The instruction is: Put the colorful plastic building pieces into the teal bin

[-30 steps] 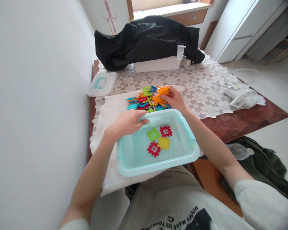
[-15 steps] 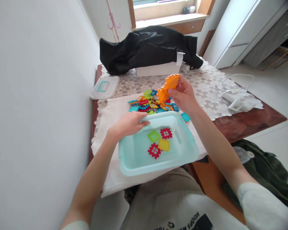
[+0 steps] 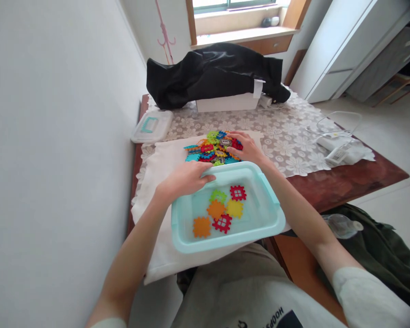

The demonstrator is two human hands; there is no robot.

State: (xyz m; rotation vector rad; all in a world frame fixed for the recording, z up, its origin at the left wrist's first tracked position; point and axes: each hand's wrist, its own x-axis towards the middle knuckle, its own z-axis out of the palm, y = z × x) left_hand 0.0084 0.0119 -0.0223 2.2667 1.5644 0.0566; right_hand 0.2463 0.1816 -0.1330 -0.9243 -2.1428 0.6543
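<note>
My left hand (image 3: 186,178) lies over the near rim of a pale turquoise plastic tray (image 3: 227,246), gripping it. Inside the tray lie several flat interlocking toy pieces, including an orange one (image 3: 202,227), a red one (image 3: 222,223) and a yellow one (image 3: 234,208). My right hand (image 3: 246,148) rests with spread fingers on a multicoloured pile of similar pieces (image 3: 212,152) just beyond the tray. No piece shows held in it, though its palm hides part of the pile.
The tray and pile sit on a white cloth (image 3: 164,159) over a lace tablecloth (image 3: 287,155). A wall (image 3: 54,159) runs along the left. Farther back are a black fabric bundle (image 3: 212,75), a white box (image 3: 227,103), and a plastic lid (image 3: 152,126). White electrical items (image 3: 336,152) lie at right.
The orange pieces held up in my right hand earlier now lie in the tray as two separate pieces. My right hand has come down onto the pile. My left hand stays on the rim.
</note>
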